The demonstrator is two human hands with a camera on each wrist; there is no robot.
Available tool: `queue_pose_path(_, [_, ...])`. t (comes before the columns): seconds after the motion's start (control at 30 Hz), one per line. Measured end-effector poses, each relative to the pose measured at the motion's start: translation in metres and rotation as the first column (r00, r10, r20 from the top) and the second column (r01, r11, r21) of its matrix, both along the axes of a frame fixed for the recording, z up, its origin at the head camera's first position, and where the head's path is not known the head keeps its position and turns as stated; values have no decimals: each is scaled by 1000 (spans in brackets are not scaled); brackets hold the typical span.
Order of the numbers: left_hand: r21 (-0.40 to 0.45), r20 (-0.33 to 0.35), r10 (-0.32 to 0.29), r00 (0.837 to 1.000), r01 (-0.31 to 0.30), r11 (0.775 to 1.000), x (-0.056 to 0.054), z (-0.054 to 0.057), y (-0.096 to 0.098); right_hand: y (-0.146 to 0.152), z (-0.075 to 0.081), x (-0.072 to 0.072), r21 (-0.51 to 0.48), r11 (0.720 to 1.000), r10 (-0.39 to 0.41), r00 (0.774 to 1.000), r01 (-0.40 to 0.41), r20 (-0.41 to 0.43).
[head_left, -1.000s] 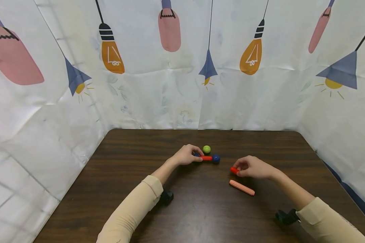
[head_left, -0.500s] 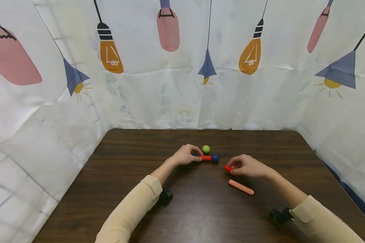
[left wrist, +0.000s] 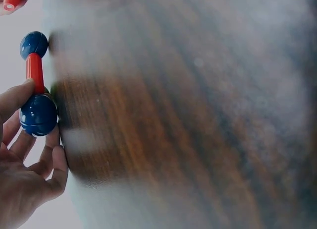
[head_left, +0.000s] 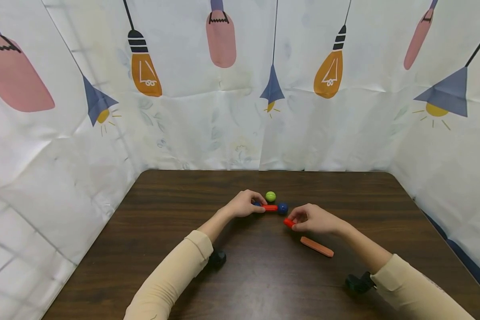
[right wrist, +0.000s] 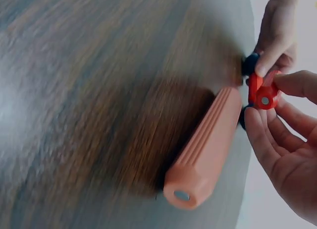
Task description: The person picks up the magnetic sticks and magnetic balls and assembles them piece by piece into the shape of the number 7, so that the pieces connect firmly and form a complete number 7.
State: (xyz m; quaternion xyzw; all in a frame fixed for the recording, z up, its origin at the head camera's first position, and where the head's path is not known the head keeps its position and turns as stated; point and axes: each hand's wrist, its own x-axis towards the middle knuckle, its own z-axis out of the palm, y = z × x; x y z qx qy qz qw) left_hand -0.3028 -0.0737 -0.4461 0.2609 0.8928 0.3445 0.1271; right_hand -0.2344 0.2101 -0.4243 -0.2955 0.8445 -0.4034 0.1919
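My left hand [head_left: 245, 204] pinches a red magnetic stick [head_left: 270, 208] near its left end. A blue ball [left wrist: 34, 45] sits on the stick's far end and another blue ball [left wrist: 38, 115] on the end close to my palm. Between the thumb and fingers of my right hand [head_left: 318, 219] is a second red magnetic stick [right wrist: 267, 96], with a silvery round spot on its end. This second stick is just right of and nearer me than the right blue ball, and seems apart from it in the head view.
A green ball [head_left: 270, 196] lies just behind the red stick with the blue balls. An orange ribbed stick [head_left: 317, 247] lies on the brown table [head_left: 176, 195], nearer me than my right hand. A printed white curtain [head_left: 224, 129] stands behind the table.
My right hand has moved left with its red stick, closer to the right blue ball. My left hand and the stick with two blue balls have stayed nearly still.
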Motion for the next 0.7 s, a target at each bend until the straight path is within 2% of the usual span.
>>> queue_pose_path(0.37, [15, 5, -8, 1000, 8, 1000, 0, 2, 0, -17, 1, 1, 4, 999, 44, 998, -44, 33])
queue_pose_path(0.7, [22, 16, -11, 1000, 10, 1000, -2, -1, 0, -30, -1, 2, 2, 999, 43, 997, -44, 60])
